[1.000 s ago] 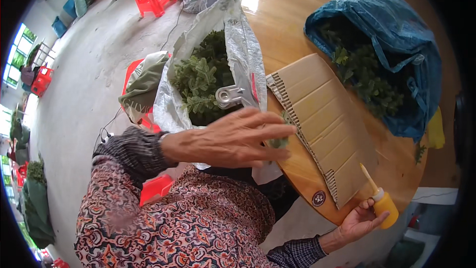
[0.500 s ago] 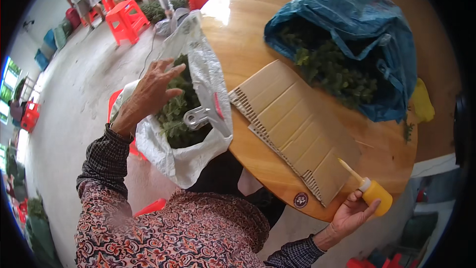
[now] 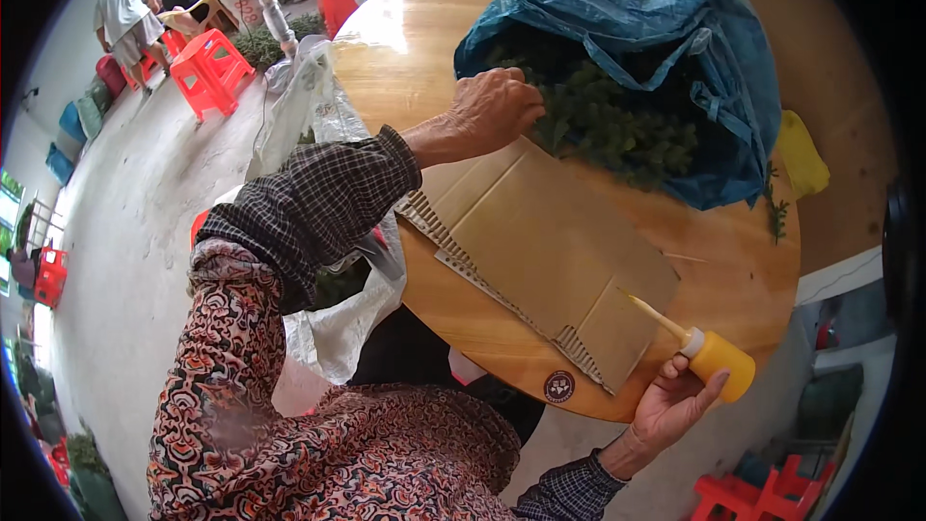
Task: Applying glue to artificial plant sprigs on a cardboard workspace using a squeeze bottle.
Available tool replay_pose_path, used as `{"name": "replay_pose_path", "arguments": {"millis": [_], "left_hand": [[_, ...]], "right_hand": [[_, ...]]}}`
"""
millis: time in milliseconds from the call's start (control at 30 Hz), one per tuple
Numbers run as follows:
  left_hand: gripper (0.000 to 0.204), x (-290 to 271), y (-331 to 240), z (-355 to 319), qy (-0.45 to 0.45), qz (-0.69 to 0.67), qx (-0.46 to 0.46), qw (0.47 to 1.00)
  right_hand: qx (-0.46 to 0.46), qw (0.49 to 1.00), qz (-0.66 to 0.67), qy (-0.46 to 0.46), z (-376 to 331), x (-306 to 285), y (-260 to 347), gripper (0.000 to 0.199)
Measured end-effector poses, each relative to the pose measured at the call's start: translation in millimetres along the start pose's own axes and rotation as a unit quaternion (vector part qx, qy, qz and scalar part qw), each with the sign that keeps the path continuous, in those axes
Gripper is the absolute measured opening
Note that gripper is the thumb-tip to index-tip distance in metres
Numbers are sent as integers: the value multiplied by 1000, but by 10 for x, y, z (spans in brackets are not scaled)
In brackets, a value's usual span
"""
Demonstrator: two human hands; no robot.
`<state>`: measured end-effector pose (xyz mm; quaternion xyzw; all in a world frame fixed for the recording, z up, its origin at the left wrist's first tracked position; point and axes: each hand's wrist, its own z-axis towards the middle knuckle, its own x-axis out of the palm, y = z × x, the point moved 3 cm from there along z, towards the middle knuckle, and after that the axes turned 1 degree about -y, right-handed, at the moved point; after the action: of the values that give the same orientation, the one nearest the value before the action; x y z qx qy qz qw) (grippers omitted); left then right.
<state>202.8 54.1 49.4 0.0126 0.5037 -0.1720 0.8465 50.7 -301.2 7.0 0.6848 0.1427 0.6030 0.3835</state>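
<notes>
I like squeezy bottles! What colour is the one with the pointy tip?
The squeeze bottle in the right hand is yellow-orange, seen in the head view.

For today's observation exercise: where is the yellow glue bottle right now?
In the head view, the yellow glue bottle sits lower right, held in the right hand at the round wooden table's near edge, its nozzle over the cardboard sheet.

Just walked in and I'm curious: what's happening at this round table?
A person works at a wooden table with a sheet of corrugated cardboard lying on it. The left hand reaches into a blue bag of green sprigs. The right hand holds a yellow nozzle bottle at the cardboard's near corner. A white sack hangs beside the table.
</notes>
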Motion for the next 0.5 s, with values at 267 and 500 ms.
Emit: {"name": "replay_pose_path", "arguments": {"millis": [267,500], "left_hand": [[8,-304,-189,-190,-161,-120,126,972],[18,-355,-487,-955,-64,-138,312,938]], "right_hand": [[-8,1000,21,10,11,-45,-4,37],[-5,999,45,1,54,-91,-5,42]]}}
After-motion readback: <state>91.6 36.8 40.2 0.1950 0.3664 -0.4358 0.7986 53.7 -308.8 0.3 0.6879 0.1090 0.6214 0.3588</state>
